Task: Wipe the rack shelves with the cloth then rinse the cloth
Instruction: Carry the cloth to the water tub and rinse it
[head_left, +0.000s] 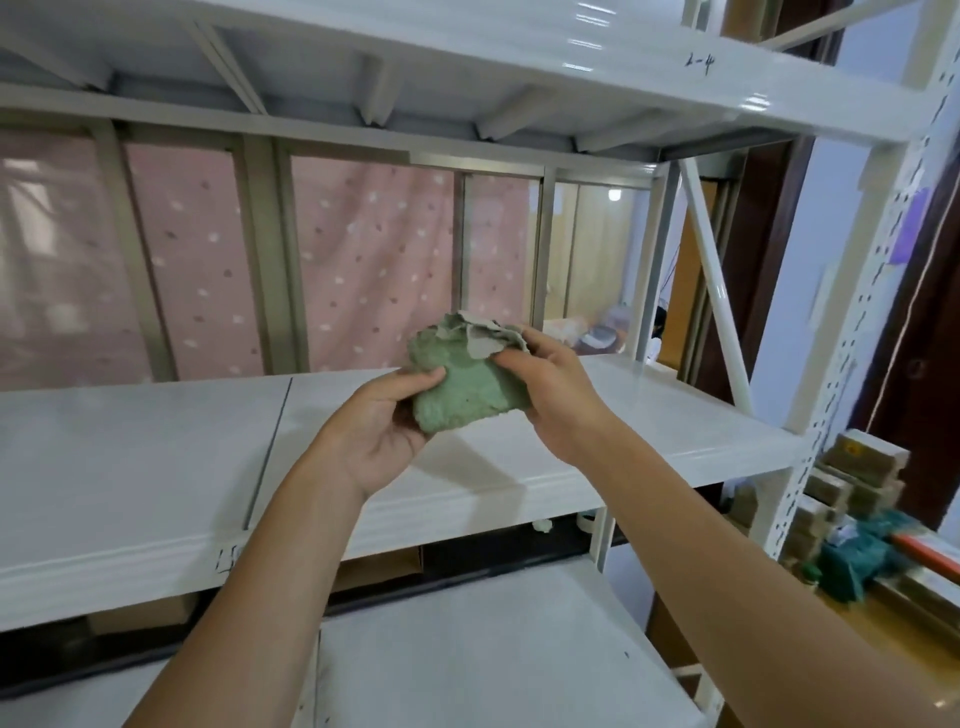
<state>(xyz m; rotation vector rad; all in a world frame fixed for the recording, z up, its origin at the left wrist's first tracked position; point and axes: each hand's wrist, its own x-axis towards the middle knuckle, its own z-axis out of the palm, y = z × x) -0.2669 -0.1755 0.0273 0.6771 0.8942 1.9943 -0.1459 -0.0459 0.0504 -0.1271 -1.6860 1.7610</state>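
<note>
Holding green cloth in both hands over the middle shelf

Rack (852, 332): white metal, filling most of the view, with a perforated upright running down the right side. Three levels are showing. The upper shelf (467, 67) is passing overhead with its underside ribs visible. The middle shelf (130, 457) is lying at arm height, with a seam running front to back left of centre. The lower shelf (467, 649) is sitting under the forearms.

Pink dotted curtain (363, 249): hanging behind the rack, seen through a window frame.

Cardboard boxes (379, 566): sitting in the dark gap below the middle shelf, partly hidden.

Stack of brown packets (857, 483): standing to the right of the rack, outside the upright, with a dark green bundle (857, 561) lying just below it; the bundle is too blurred to identify.

Left hand (374, 431): reaching in from lower left, palm turned up, thumb pressing on the near face of the cloth, fingers curling under it.

Right hand (556, 395): coming in from lower right, gripping the cloth's right edge, thumb on the front, fingers behind.

Cloth (462, 384): bunched into a lump between the two hands, fuzzy green side facing the camera, paler folds sticking up at the top. It is being held above the middle shelf, apparently clear of the surface and casting a shadow on it.

Handwritten mark "2-4" (700, 62): showing on the front beam of the upper shelf.
</note>
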